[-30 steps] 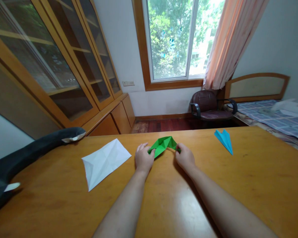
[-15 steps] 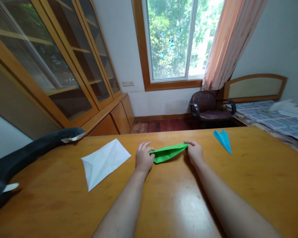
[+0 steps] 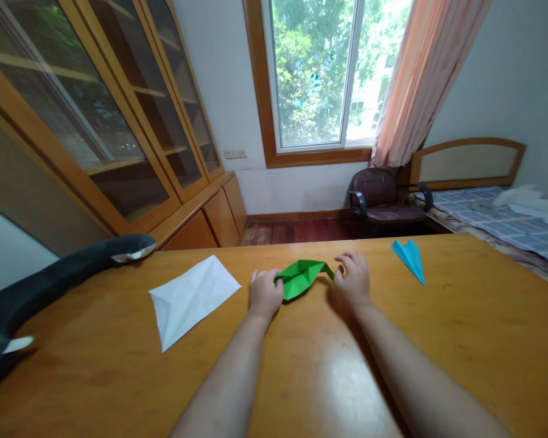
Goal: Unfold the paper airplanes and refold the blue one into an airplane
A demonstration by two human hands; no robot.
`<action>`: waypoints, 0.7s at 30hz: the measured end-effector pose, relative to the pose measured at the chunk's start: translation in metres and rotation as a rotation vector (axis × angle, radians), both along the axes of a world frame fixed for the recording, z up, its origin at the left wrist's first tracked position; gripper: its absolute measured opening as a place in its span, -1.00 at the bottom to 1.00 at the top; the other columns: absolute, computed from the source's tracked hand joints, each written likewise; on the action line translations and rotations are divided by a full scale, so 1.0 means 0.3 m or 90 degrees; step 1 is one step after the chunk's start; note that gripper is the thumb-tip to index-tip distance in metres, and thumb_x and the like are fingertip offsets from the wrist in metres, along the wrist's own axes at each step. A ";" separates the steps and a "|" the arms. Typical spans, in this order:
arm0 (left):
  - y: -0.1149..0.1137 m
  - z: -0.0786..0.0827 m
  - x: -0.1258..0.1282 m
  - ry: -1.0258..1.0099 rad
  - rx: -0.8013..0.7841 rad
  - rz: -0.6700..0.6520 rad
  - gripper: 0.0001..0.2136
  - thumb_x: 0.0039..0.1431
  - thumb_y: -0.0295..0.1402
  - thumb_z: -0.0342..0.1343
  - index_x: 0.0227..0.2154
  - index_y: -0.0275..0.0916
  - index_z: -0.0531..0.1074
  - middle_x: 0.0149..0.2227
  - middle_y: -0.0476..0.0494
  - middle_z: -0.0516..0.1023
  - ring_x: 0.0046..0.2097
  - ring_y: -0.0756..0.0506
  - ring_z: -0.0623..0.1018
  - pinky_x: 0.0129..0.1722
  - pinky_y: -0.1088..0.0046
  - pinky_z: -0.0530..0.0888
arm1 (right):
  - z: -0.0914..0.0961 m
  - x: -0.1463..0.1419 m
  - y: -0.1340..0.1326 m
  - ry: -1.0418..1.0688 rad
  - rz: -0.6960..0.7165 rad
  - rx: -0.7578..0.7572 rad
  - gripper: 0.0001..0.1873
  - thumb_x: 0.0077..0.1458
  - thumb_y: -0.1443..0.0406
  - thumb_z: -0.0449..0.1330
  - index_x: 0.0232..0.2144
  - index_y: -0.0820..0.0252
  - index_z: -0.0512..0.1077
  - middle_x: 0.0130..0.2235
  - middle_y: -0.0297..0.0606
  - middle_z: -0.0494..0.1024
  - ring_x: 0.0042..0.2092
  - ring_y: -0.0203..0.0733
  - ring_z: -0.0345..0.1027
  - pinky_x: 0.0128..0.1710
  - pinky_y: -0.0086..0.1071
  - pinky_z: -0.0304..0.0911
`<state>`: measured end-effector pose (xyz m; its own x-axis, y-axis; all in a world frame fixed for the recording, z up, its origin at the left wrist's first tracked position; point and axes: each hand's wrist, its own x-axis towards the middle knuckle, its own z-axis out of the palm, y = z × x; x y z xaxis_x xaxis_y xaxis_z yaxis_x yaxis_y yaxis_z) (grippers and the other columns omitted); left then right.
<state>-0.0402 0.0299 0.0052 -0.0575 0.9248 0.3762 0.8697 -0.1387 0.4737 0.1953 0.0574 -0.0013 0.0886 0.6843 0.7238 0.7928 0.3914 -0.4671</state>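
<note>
A green folded paper boat (image 3: 301,278) is held low over the table, its hollow middle spread open toward me. My left hand (image 3: 265,294) is closed on the boat's left end, with the thumb at the near side. The right tip of the boat is narrow and bends downward to my right hand (image 3: 354,281). That hand's thumb and curled fingers meet the tip, while its upper fingers are lifted off the paper. The fingertips at the tip are partly hidden.
A creased white sheet (image 3: 194,298) lies left on the wooden table (image 3: 301,377). A blue paper plane (image 3: 410,258) lies at the right. A black-and-white plush toy (image 3: 64,274) stretches along the left edge. Beyond stand a brown office chair (image 3: 379,191) and a glass-door cabinet (image 3: 182,176).
The paper boat has opened wider in its middle, and its right tip now bends downward. My right hand has shifted slightly left, its upper fingers raised. My left hand stays at its end.
</note>
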 end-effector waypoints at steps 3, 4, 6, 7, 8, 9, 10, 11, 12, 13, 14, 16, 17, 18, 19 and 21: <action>-0.002 0.003 0.007 0.018 0.000 -0.002 -0.80 0.15 -0.39 -0.02 -0.31 -0.15 0.52 -0.29 -0.12 0.62 -0.18 -0.17 0.54 0.19 0.08 0.14 | 0.039 -0.074 -0.070 -0.119 0.183 0.093 -0.71 0.03 0.47 0.04 -0.32 0.15 0.52 -0.23 -0.15 0.51 -0.14 -0.08 0.31 -0.07 -0.22 0.23; -0.004 0.005 0.011 0.027 0.001 -0.005 -0.80 0.15 -0.40 -0.02 -0.30 -0.15 0.53 -0.29 -0.12 0.62 -0.18 -0.17 0.54 0.18 0.09 0.14 | 0.049 -0.102 -0.092 -0.164 0.233 0.104 -0.71 0.07 0.46 0.03 -0.30 0.15 0.52 -0.18 -0.15 0.53 -0.10 -0.08 0.30 -0.04 -0.23 0.20; -0.009 0.013 0.021 0.051 0.003 -0.015 -0.79 0.14 -0.41 -0.01 -0.30 -0.16 0.53 -0.29 -0.12 0.62 -0.18 -0.17 0.55 0.19 0.10 0.14 | 0.059 -0.152 -0.125 -0.239 0.281 0.088 -0.73 0.12 0.43 0.04 -0.25 0.15 0.52 -0.10 -0.15 0.53 -0.02 -0.05 0.27 0.03 -0.20 0.12; -0.012 0.018 0.027 0.064 0.005 -0.020 -0.79 0.13 -0.41 -0.01 -0.29 -0.16 0.53 -0.29 -0.13 0.62 -0.17 -0.17 0.55 0.19 0.10 0.13 | 0.061 -0.168 -0.134 -0.264 0.288 0.056 -0.74 0.13 0.42 0.04 -0.26 0.15 0.52 -0.13 -0.17 0.55 -0.04 -0.07 0.27 0.03 -0.21 0.10; -0.015 0.023 0.032 0.074 0.008 -0.023 -0.79 0.12 -0.42 0.00 -0.29 -0.16 0.54 -0.28 -0.13 0.63 -0.17 -0.18 0.54 0.19 0.11 0.13 | 0.059 -0.178 -0.139 -0.283 0.278 0.015 -0.77 0.14 0.41 0.05 -0.30 0.15 0.52 -0.20 -0.18 0.56 -0.08 -0.08 0.29 0.01 -0.22 0.09; -0.019 0.028 0.037 0.080 0.011 -0.023 -0.79 0.12 -0.43 0.01 -0.27 -0.16 0.54 -0.28 -0.13 0.63 -0.16 -0.18 0.54 0.19 0.11 0.13 | 0.056 -0.182 -0.139 -0.298 0.258 -0.030 -0.79 0.14 0.41 0.06 -0.35 0.16 0.51 -0.27 -0.19 0.56 -0.14 -0.10 0.31 -0.02 -0.23 0.08; -0.021 0.032 0.040 0.080 0.014 -0.021 -0.78 0.11 -0.43 0.01 -0.26 -0.16 0.54 -0.27 -0.13 0.63 -0.15 -0.18 0.54 0.19 0.11 0.13 | 0.052 -0.181 -0.136 -0.309 0.231 -0.073 -0.79 0.13 0.40 0.07 -0.41 0.16 0.50 -0.34 -0.20 0.55 -0.20 -0.12 0.31 -0.06 -0.24 0.08; -0.023 0.036 0.042 0.076 0.016 -0.018 -0.78 0.11 -0.44 0.01 -0.26 -0.16 0.54 -0.27 -0.14 0.63 -0.15 -0.18 0.55 0.19 0.12 0.15 | 0.047 -0.177 -0.132 -0.319 0.202 -0.111 -0.79 0.13 0.40 0.08 -0.45 0.17 0.49 -0.39 -0.21 0.53 -0.25 -0.13 0.31 -0.10 -0.25 0.06; -0.024 0.038 0.043 0.068 0.018 -0.014 -0.77 0.11 -0.44 0.01 -0.26 -0.16 0.55 -0.27 -0.14 0.63 -0.15 -0.18 0.55 0.17 0.13 0.17 | 0.042 -0.172 -0.127 -0.329 0.175 -0.141 -0.78 0.13 0.40 0.08 -0.48 0.18 0.48 -0.42 -0.21 0.52 -0.29 -0.14 0.30 -0.13 -0.25 0.05; -0.024 0.040 0.042 0.056 0.018 -0.012 -0.77 0.11 -0.45 0.02 -0.26 -0.16 0.55 -0.27 -0.14 0.63 -0.16 -0.18 0.55 0.14 0.15 0.21 | 0.038 -0.168 -0.124 -0.338 0.156 -0.164 -0.78 0.12 0.41 0.07 -0.49 0.19 0.47 -0.42 -0.20 0.52 -0.30 -0.15 0.30 -0.15 -0.25 0.03; -0.023 0.041 0.040 0.040 0.015 -0.011 -0.78 0.11 -0.45 0.02 -0.27 -0.17 0.55 -0.27 -0.14 0.63 -0.17 -0.18 0.55 0.10 0.18 0.26 | 0.036 -0.165 -0.122 -0.346 0.143 -0.180 -0.78 0.12 0.41 0.08 -0.49 0.20 0.47 -0.41 -0.19 0.52 -0.31 -0.15 0.30 -0.17 -0.25 0.02; -0.018 0.042 0.036 -0.013 0.001 -0.005 -0.78 0.11 -0.46 0.02 -0.27 -0.18 0.55 -0.28 -0.13 0.63 -0.21 -0.16 0.56 -0.04 0.27 0.36 | 0.034 -0.166 -0.123 -0.357 0.136 -0.197 -0.79 0.11 0.41 0.08 -0.47 0.21 0.48 -0.38 -0.17 0.52 -0.29 -0.14 0.29 -0.20 -0.26 0.01; -0.014 0.042 0.033 -0.050 -0.009 -0.003 -0.79 0.11 -0.45 0.01 -0.28 -0.19 0.55 -0.30 -0.12 0.63 -0.23 -0.15 0.56 -0.11 0.32 0.39 | 0.035 -0.170 -0.126 -0.359 0.136 -0.200 -0.80 0.12 0.40 0.08 -0.46 0.21 0.49 -0.36 -0.16 0.52 -0.28 -0.13 0.29 -0.21 -0.26 0.00; -0.009 0.041 0.031 -0.091 -0.021 0.000 -0.79 0.11 -0.45 0.01 -0.29 -0.19 0.54 -0.31 -0.11 0.63 -0.26 -0.13 0.56 -0.18 0.37 0.40 | 0.038 -0.174 -0.130 -0.359 0.137 -0.200 -0.80 0.13 0.39 0.08 -0.45 0.20 0.49 -0.34 -0.15 0.51 -0.27 -0.12 0.28 -0.22 -0.26 0.00; -0.003 0.040 0.029 -0.133 -0.032 0.002 -0.80 0.11 -0.45 0.02 -0.31 -0.20 0.54 -0.33 -0.10 0.63 -0.28 -0.12 0.56 -0.24 0.40 0.40 | 0.041 -0.179 -0.133 -0.357 0.139 -0.198 -0.79 0.14 0.38 0.08 -0.44 0.20 0.50 -0.32 -0.14 0.51 -0.25 -0.12 0.27 -0.22 -0.26 0.00; 0.009 0.036 0.025 -0.209 -0.050 0.007 -0.83 0.09 -0.45 0.02 -0.35 -0.22 0.53 -0.36 -0.07 0.62 -0.31 -0.10 0.55 -0.30 0.45 0.40 | 0.048 -0.186 -0.141 -0.351 0.142 -0.194 -0.78 0.16 0.37 0.07 -0.44 0.20 0.50 -0.30 -0.14 0.51 -0.24 -0.11 0.26 -0.22 -0.26 0.01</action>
